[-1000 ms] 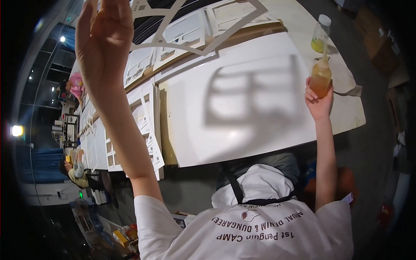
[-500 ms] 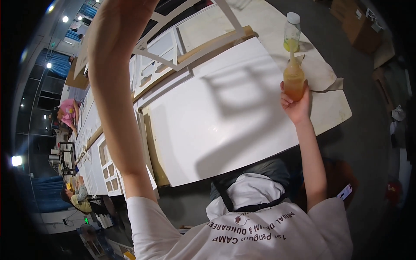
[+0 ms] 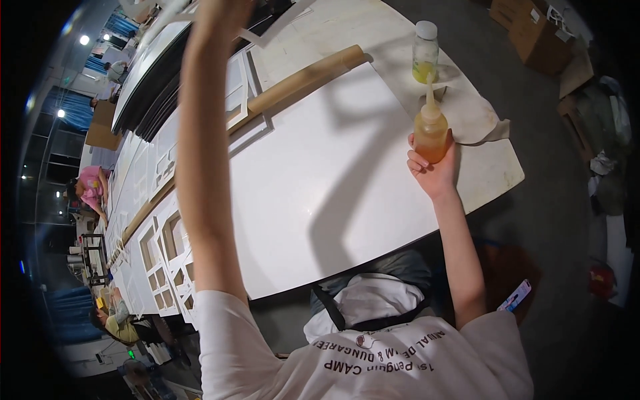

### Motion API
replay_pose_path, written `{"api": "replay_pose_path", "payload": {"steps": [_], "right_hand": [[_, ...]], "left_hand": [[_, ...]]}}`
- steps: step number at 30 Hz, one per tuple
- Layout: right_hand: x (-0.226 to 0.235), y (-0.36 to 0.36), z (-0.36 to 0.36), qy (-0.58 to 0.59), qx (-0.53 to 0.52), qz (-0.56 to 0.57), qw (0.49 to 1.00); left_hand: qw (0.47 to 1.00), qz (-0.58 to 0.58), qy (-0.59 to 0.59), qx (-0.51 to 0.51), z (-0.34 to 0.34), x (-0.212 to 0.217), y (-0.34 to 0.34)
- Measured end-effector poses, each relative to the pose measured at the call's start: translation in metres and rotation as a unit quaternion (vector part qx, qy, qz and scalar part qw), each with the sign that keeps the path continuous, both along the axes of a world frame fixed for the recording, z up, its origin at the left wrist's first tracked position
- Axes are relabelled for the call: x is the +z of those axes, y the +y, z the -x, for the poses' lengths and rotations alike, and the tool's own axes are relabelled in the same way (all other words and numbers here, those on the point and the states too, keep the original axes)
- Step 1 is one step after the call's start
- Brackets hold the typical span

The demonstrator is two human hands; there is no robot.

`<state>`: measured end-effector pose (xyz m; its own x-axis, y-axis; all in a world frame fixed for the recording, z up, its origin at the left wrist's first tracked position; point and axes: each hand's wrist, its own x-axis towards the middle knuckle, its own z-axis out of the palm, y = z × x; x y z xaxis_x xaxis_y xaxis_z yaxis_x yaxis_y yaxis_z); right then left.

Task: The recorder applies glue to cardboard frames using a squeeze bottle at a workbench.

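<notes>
My left arm reaches far up the picture, and my left hand (image 3: 223, 8) sits blurred at the top edge. It grips a thin white cut-out frame (image 3: 277, 30) lifted above the table. My right hand (image 3: 433, 170) is wrapped around an amber squeeze bottle (image 3: 431, 130) with a pointed nozzle, held upright over the right end of a large white board (image 3: 320, 180). The board lies flat on the long table, with my arm's shadow across it.
A clear bottle with yellow liquid (image 3: 425, 53) and a crumpled cloth (image 3: 477, 117) sit by the table's right end. A cardboard tube (image 3: 300, 80) lies behind the board. White cut-out panels (image 3: 163, 247) line the left. People work farther left (image 3: 90, 190). Cardboard boxes (image 3: 533, 30) stand on the floor.
My left arm has swung the white frame farther up and away, so the hand now touches the top edge. The frame's shadow has left the board. My right hand still holds the bottle.
</notes>
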<state>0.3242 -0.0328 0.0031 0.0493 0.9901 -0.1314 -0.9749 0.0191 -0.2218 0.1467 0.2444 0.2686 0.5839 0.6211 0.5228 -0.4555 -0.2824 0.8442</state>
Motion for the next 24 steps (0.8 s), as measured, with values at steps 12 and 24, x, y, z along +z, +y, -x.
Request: {"api": "replay_pose_path", "payload": {"steps": [12, 24], "right_hand": [[0.001, 0.003, -0.001, -0.003, -0.002, 0.029, 1.0], [-0.001, 0.002, -0.003, -0.019, -0.018, 0.035, 0.999]], "left_hand": [[0.959, 0.259, 0.078, 0.087, -0.037, -0.266, -0.063], [0.933, 0.347, 0.044, 0.085, -0.041, -0.265, -0.02]]}}
